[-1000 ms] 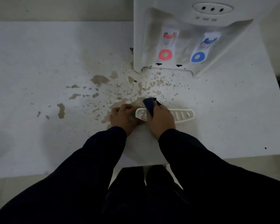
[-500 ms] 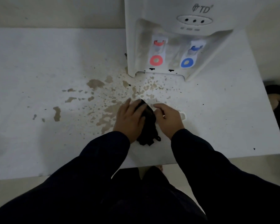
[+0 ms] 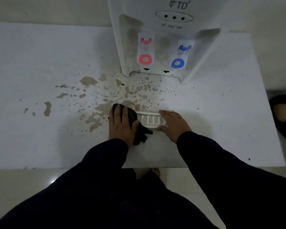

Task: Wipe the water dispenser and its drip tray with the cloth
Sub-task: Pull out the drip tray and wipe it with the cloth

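Both hands have drawn apart since half a second ago, so the slotted middle of the drip tray [image 3: 151, 120] now shows between them. On the white desk [image 3: 40, 63], splashed brown in front of the water dispenser [image 3: 135, 7], the tray lies loose, apart from the machine's base. Right hand [image 3: 175, 125] holds the tray's right end between thumb and forefinger, while left hand [image 3: 122, 126] presses flat, fingers straight, on the dark cloth [image 3: 132, 116] covering the left end. To wipe well, I judge the right hand should pin the tray while the cloth is drawn along the slots toward it and worked into each groove, then refolded to a clean face for the stained recess behind the taps [image 3: 145, 48]. Only "TD" reads on the dispenser; the small captions under its three lights [image 3: 174, 17] are too blurred.
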